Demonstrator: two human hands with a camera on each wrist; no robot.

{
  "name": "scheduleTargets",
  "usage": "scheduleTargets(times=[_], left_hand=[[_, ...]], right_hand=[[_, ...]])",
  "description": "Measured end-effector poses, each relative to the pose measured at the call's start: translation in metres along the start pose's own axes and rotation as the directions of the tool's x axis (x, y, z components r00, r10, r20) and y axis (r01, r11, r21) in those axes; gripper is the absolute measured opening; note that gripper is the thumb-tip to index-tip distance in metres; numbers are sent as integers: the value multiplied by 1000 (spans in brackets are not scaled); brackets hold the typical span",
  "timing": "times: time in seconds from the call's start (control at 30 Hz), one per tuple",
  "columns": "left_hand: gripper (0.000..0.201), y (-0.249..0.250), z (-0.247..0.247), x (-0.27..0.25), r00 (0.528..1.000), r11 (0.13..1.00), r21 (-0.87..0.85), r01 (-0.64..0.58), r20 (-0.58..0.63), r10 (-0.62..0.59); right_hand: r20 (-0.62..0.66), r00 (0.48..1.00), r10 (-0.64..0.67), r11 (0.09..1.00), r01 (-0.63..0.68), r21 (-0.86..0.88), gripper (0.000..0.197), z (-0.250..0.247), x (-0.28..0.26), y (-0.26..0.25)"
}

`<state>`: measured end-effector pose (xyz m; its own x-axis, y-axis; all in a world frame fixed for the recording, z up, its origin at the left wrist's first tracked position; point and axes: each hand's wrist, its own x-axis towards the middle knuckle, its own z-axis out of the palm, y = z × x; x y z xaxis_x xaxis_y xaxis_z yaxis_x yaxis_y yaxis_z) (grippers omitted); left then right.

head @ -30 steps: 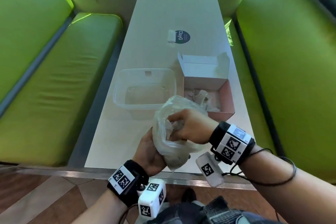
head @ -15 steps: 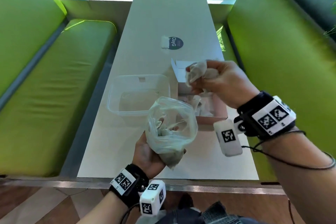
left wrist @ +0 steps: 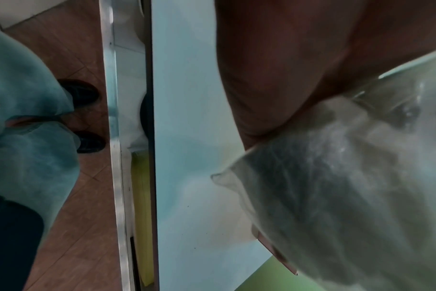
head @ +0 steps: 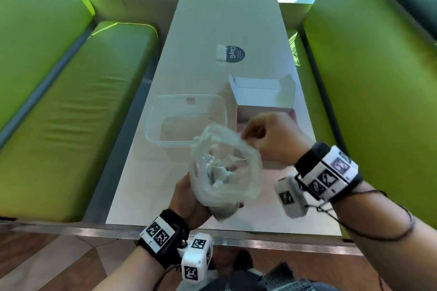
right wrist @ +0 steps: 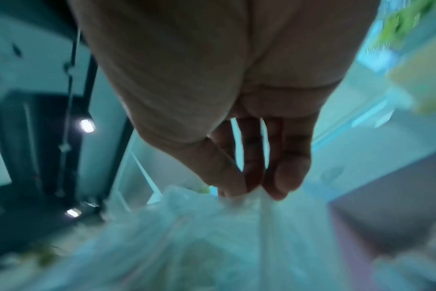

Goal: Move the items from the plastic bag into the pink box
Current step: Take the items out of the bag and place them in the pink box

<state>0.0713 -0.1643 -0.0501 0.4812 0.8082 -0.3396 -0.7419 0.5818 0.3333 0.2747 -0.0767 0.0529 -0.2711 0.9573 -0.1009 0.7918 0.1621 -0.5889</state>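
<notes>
My left hand (head: 189,198) grips a clear plastic bag (head: 227,172) from below, holding it above the near part of the table. Crumpled white items (head: 217,170) lie inside the bag. In the left wrist view the palm closes round the bag (left wrist: 349,187). My right hand (head: 248,136) is at the bag's far rim, and its fingertips (right wrist: 281,183) pinch the plastic (right wrist: 212,236). The pink box (head: 262,111), its white lid standing upright, sits just beyond the right hand, which hides most of its inside.
A clear plastic tub (head: 184,120) stands left of the pink box. Farther back lie a round dark sticker (head: 235,54) and a small white piece (head: 221,53). Green benches (head: 82,113) flank the white table (head: 227,14). The table's metal edge (head: 212,234) is near my wrists.
My right hand lifted a white item out of the bag and carried it over the pink box. It has now come back without it and taken the bag's rim. The left hand kept holding the bag.
</notes>
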Motion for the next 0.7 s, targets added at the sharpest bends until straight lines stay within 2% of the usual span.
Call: scheduleTargets(times=[0.07, 0.13, 0.17, 0.23, 0.27, 0.3, 0.37, 0.4, 0.47, 0.53, 0.6, 0.7], left_hand=[[90, -4, -1, 2, 993, 999, 10, -42, -106, 43], [101, -4, 2, 2, 973, 994, -1, -108, -204, 105], [102, -2, 6, 1, 980, 995, -26, -92, -182, 86], [79, 1, 13, -1, 997, 1000, -23, -20, -74, 18], [62, 4, 16, -5, 1000, 1000, -5, -5, -15, 5], [54, 6, 14, -7, 999, 1000, 8, 7, 41, -8], [57, 5, 4, -8, 987, 997, 62, 55, 150, -64], [65, 4, 2, -9, 978, 990, 112, 87, 177, -106], [77, 5, -1, -7, 965, 971, 170, 165, 175, -195], [78, 9, 0, -4, 964, 950, 214, 228, 86, -251], [77, 11, 3, -3, 953, 919, 256, 300, -43, -300], [70, 10, 2, -3, 944, 901, 289, 325, -157, -290]], right_hand=[[34, 992, -125, 992, 124, 25, 10, 12, -21, -28], [-127, 958, -258, 966, 257, -24, 16, 23, -36, -42], [-238, 924, -299, 953, 303, -21, 18, 23, -41, -48], [-363, 876, -316, 933, 357, 48, 18, 16, -47, -53], [-346, 881, -321, 927, 367, 74, 19, 13, -48, -55], [-273, 907, -322, 930, 357, 91, 22, 13, -48, -54], [21, 970, -243, 968, 241, 62, 26, 18, -42, -51], [130, 974, -185, 983, 186, 4, 27, 23, -37, -46], [256, 959, -122, 989, 138, -46, 17, 36, -24, -33], [364, 923, -126, 991, 132, 11, 19, 47, -18, -24], [424, 894, -141, 989, 109, 101, 35, 58, -18, -16], [420, 886, -196, 977, 138, 163, 36, 76, -27, -8]])
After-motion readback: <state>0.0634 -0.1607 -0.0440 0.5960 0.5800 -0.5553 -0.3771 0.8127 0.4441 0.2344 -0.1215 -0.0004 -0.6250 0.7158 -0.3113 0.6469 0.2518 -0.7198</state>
